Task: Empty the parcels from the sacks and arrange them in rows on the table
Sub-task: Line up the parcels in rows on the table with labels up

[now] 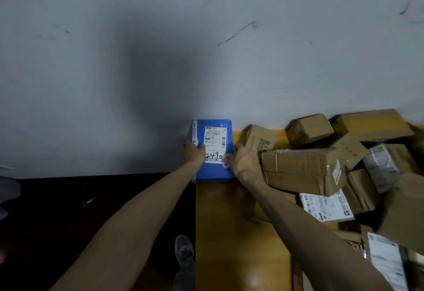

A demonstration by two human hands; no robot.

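Head view shows my two hands on one parcel at the far left corner of the counter. My left hand (195, 153) grips the left edge of the blue parcel (214, 172), with the thumb laid on top beside the white label (214, 138). My right hand (241, 162) holds the right edge, thumb on the top face. How far its fingers curl under the parcel I cannot tell.

The parcel lies flat. Its far end is close to the grey wall (206, 50) and its left side runs along the edge of the counter (241, 233).

I judge it is a thin, stiff and rather light package. The blue skin looks smooth, so it may slide under the fingers. For this reason the two long edges are the good place to hold it, not the top face. The corners could dent if I push it hard against the wall.

Just beside my right hand a pile of cardboard boxes (302, 167) lies in disorder, some tilted on others. These look heavier, and I think each needs a hand under its bottom. Below, on the dark floor (91, 210), one shoe (183, 249) shows.
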